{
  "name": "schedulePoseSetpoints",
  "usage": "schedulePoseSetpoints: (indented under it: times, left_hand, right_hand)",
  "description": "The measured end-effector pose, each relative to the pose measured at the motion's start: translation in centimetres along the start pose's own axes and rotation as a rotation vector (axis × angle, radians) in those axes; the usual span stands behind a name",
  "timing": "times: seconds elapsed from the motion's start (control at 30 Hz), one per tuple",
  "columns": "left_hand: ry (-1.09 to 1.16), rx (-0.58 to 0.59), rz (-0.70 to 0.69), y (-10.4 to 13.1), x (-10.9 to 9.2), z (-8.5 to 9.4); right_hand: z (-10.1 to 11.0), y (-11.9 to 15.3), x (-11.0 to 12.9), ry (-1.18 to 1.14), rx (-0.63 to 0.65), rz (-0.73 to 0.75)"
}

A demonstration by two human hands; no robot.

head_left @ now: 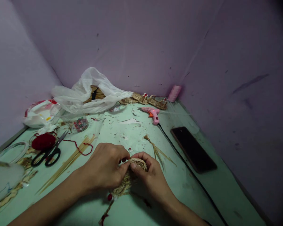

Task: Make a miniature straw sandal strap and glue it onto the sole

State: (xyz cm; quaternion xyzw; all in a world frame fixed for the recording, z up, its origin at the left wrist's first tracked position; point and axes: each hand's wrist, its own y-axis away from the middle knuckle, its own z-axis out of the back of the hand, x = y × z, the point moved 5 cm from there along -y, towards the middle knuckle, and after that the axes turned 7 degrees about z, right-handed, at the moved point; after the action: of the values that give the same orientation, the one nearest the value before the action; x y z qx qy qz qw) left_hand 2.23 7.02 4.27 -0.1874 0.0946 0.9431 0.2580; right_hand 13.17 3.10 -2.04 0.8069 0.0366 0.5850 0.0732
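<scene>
Between my hands is a small braided straw slipper sole (124, 185), its rounded end up and partly hidden by my fingers. My left hand (106, 166) pinches the left edge near the top. With thumb and fingers, my right hand (149, 172) grips the rounded end from the right. A red bead (109, 197) shows at the lower end of the straw, beside a thin cord (106, 213) trailing toward the table's near side. Whether my left fingers also hold a strand is hidden.
Left: black-handled scissors (52, 153), red yarn (43, 142), straw strips (66, 164) and a container of beads (80, 124). Right: a pink glue gun (151, 112) with a black cord and a phone (193, 149). Woven slippers (146, 99), a plastic bag (91, 91) and a pink spool (174, 93) lie by the wall.
</scene>
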Motion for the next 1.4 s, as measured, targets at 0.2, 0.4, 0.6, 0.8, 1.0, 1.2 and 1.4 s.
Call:
schedulePoseSetpoints:
  times: [0.2,0.4,0.6,0.8,1.0,1.2,1.4]
  left_hand:
    - [0.005,0.019,-0.009,0.2,0.0,0.1]
    - [-0.028,0.03,-0.027,0.3,-0.3,0.5]
    - [0.007,0.028,-0.019,0.5,-0.5,0.5]
    - [-0.066,0.077,0.01,0.4,-1.7,1.0]
    - [-0.304,0.064,-0.098,0.8,-3.4,1.8]
    - [-0.274,0.065,-0.197,1.1,-3.7,1.7]
    - [-0.224,-0.111,-0.238,1.1,-3.1,0.7]
  right_hand:
    - [-0.3,0.1,0.4,0.049,0.038,0.034]
    - [-0.1,0.1,-0.5,-0.075,-0.042,-0.073]
    - [-0.5,0.4,-1.2,-0.156,-0.042,-0.102]
    - [-0.3,0.5,0.4,0.06,-0.117,-0.04]
    - [-0.2,0.5,1.8,0.194,-0.094,0.062]
    - [-0.5,0.6,1.8,0.235,-0.078,0.112]
    - [-0.2,0.5,2.0,0.235,-0.174,0.091]
